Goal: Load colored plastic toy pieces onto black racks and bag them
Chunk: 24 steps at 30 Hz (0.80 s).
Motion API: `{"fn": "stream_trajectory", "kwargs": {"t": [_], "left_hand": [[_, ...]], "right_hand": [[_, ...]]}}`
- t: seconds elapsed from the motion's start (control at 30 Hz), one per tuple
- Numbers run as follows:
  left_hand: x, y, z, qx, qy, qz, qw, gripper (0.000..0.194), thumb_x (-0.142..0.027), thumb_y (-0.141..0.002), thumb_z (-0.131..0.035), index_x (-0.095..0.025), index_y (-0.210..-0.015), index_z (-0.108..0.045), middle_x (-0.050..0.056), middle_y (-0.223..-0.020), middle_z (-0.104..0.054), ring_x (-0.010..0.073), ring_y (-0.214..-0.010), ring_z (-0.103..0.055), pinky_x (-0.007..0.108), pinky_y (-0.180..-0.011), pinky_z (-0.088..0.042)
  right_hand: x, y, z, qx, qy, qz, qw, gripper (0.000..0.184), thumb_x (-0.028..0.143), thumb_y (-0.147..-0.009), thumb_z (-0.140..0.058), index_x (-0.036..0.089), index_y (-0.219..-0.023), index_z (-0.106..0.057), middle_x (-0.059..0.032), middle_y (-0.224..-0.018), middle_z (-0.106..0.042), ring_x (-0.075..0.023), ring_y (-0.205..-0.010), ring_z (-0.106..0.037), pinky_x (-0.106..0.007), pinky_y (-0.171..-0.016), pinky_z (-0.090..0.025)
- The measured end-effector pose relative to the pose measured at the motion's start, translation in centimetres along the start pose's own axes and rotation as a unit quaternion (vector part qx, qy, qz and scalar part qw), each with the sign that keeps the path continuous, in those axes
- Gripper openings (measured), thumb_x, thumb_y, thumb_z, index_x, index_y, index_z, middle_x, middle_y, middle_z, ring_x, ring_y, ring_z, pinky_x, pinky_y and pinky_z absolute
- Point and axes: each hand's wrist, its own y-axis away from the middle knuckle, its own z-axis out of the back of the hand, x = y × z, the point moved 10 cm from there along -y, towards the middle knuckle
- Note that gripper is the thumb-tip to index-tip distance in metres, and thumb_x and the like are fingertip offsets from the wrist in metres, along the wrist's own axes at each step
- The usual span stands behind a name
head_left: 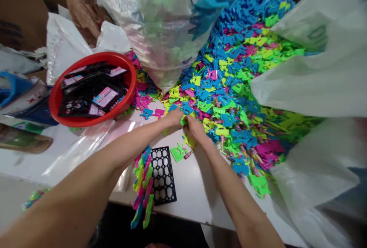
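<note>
Both my hands meet at the near edge of a big heap of small plastic toy pieces (237, 76) in blue, green, yellow and pink. My left hand (172, 118) and my right hand (192, 126) have their fingers curled together around a green piece (183, 119) held between them. Just below my right hand lie a loose green piece (178, 152) and a yellow one (189, 141). A black plastic grid tray (163, 175) lies flat under my forearms, with a row of coloured pieces (142, 187) stacked along its left side.
A red basin (60, 102) holding black packaged cards stands at the left. A large clear bag (160, 22) of pieces rises behind the heap. White plastic bags (315, 76) crowd the right side. Another person sits at the back left. The white table's edge (183, 213) runs below.
</note>
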Motion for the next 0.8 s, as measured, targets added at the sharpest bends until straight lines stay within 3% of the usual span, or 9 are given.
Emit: {"fn": "stream_trajectory", "kwargs": {"t": [0.13, 0.23, 0.3, 0.43, 0.53, 0.6, 0.73, 0.8], "left_hand": [[0.8, -0.3, -0.7, -0.007, 0.042, 0.037, 0.998, 0.052, -0.005, -0.053, -0.072, -0.007, -0.103, -0.060, 0.023, -0.122, -0.053, 0.0393, -0.109, -0.055, 0.043, -0.091, -0.043], [2.2, 0.6, -0.2, -0.039, 0.095, 0.063, 0.993, 0.062, 0.001, -0.044, -0.072, -0.008, -0.103, -0.058, 0.023, -0.125, -0.050, 0.0425, -0.118, -0.046, 0.046, -0.095, -0.039], [3.2, 1.1, 0.4, -0.058, 0.141, 0.078, 0.985, 0.056, 0.000, -0.043, -0.073, -0.010, -0.097, -0.059, 0.019, -0.117, -0.056, 0.0413, -0.118, -0.046, 0.045, -0.095, -0.040], [4.4, 2.5, 2.5, -0.072, 0.265, 0.090, 0.957, 0.029, -0.012, -0.058, -0.073, -0.014, -0.083, -0.058, 0.007, -0.083, -0.063, 0.0298, -0.094, -0.061, 0.037, -0.079, -0.050], [3.9, 5.0, 3.9, -0.068, 0.370, 0.073, 0.924, 0.020, -0.023, -0.071, -0.069, -0.015, -0.085, -0.057, 0.002, -0.074, -0.062, 0.0184, -0.075, -0.063, 0.031, -0.067, -0.053], [3.2, 7.4, 3.8, -0.048, 0.492, 0.064, 0.867, 0.022, -0.024, -0.072, -0.071, -0.015, -0.086, -0.057, 0.001, -0.072, -0.062, 0.0131, -0.066, -0.063, 0.028, -0.064, -0.055], [1.0, 12.2, 1.7, 0.008, 0.731, 0.060, 0.680, 0.031, -0.019, -0.064, -0.079, -0.013, -0.086, -0.057, 0.002, -0.073, -0.065, 0.0120, -0.063, -0.065, 0.023, -0.059, -0.054], [0.4, 13.8, 1.2, 0.002, 0.756, 0.058, 0.652, 0.032, -0.018, -0.063, -0.079, -0.013, -0.085, -0.057, 0.003, -0.072, -0.066, 0.0139, -0.064, -0.066, 0.022, -0.056, -0.053]], "right_hand": [[-0.1, 1.0, -0.1, 0.009, 0.041, -0.010, 0.999, 0.024, 0.017, -0.088, -0.047, 0.015, -0.110, -0.056, -0.0111, -0.104, -0.065, -0.0241, -0.096, -0.056, -0.032, -0.080, -0.035], [0.2, 1.9, -0.1, 0.003, 0.070, -0.013, 0.997, 0.020, 0.023, -0.092, -0.043, 0.014, -0.099, -0.060, -0.0136, -0.102, -0.063, -0.0258, -0.099, -0.054, -0.035, -0.084, -0.035], [0.2, 2.3, 0.3, -0.010, 0.049, -0.024, 0.998, 0.020, 0.022, -0.092, -0.044, 0.014, -0.093, -0.062, -0.0147, -0.102, -0.062, -0.0256, -0.099, -0.054, -0.035, -0.084, -0.036], [-0.2, 3.7, 3.1, -0.062, -0.082, -0.062, 0.993, 0.014, 0.018, -0.086, -0.050, 0.014, -0.095, -0.060, -0.0094, -0.092, -0.064, -0.0190, -0.081, -0.058, -0.029, -0.073, -0.043], [0.5, 6.1, 6.2, -0.129, -0.275, -0.040, 0.952, 0.019, 0.026, -0.086, -0.052, 0.017, -0.100, -0.060, -0.0029, -0.081, -0.064, -0.0147, -0.067, -0.057, -0.026, -0.064, -0.045], [1.6, 7.9, 7.5, -0.148, -0.373, -0.012, 0.916, 0.025, 0.030, -0.085, -0.053, 0.019, -0.106, -0.061, -0.0028, -0.087, -0.066, -0.0132, -0.065, -0.057, -0.026, -0.062, -0.047], [4.0, 10.5, 7.4, -0.135, -0.463, 0.013, 0.876, 0.028, 0.032, -0.084, -0.055, 0.022, -0.108, -0.065, -0.0034, -0.092, -0.069, -0.0141, -0.069, -0.061, -0.028, -0.064, -0.051], [4.7, 11.2, 7.2, -0.145, -0.480, 0.015, 0.865, 0.026, 0.033, -0.084, -0.057, 0.022, -0.105, -0.067, -0.0032, -0.089, -0.070, -0.0151, -0.072, -0.062, -0.029, -0.066, -0.053]]}}
